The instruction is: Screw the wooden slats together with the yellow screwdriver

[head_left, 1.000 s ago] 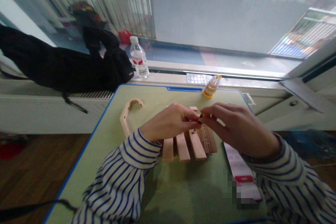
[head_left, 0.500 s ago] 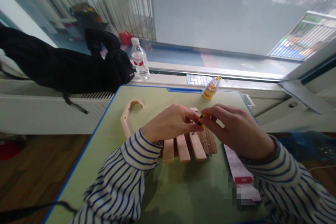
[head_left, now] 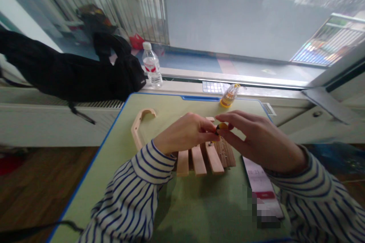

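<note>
My left hand point(head_left: 189, 131) pinches at a small yellow-and-black piece point(head_left: 221, 126) above the wooden pieces; what lies between its fingertips is mostly hidden. From the other side, my right hand point(head_left: 252, 136) holds the same piece between thumb and fingers, its index finger stretched out above it. Below both hands, several pale wooden slats point(head_left: 199, 161) lie side by side on a darker ridged wooden board point(head_left: 227, 155). A dark bit of hardware point(head_left: 211, 144) shows on the right-hand slat. Left of my left hand lies a curved, hook-shaped wooden piece point(head_left: 137, 124) with holes.
A phone point(head_left: 261, 178) with a lit screen lies partly under my right wrist. At the table's point(head_left: 114, 182) far edge stands a small clear bottle with yellow ends point(head_left: 229, 96). A water bottle point(head_left: 152, 66) and a black bag point(head_left: 76, 72) rest on the sill behind.
My right index finger has straightened and lifted off the yellow-and-black piece, showing more of it. My left hand has hardly moved.
</note>
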`<state>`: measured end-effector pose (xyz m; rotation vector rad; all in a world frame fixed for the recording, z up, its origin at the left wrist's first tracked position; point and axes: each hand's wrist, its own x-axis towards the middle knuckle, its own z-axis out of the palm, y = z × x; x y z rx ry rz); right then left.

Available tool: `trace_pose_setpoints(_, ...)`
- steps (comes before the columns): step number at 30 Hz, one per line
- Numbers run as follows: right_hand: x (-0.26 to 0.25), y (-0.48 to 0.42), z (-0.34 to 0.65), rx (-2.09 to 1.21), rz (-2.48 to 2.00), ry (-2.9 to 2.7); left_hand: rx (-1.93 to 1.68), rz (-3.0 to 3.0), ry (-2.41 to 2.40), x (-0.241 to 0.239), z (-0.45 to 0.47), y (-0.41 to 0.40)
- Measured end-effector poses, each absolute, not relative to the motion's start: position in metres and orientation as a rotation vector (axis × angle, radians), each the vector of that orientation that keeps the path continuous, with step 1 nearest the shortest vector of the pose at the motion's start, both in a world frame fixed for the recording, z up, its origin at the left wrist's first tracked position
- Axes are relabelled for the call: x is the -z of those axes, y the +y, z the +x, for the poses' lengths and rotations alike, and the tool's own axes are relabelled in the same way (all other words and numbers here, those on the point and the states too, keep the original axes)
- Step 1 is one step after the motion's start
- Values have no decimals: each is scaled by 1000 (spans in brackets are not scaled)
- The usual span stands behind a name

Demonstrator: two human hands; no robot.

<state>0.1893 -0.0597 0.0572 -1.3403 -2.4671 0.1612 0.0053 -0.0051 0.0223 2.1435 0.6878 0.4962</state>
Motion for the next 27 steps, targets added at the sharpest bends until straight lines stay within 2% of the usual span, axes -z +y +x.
trace_pose_setpoints(27, -47, -62, 184, -173, -1416, -2392, -476, 2153, 678, -19, 3, -3)
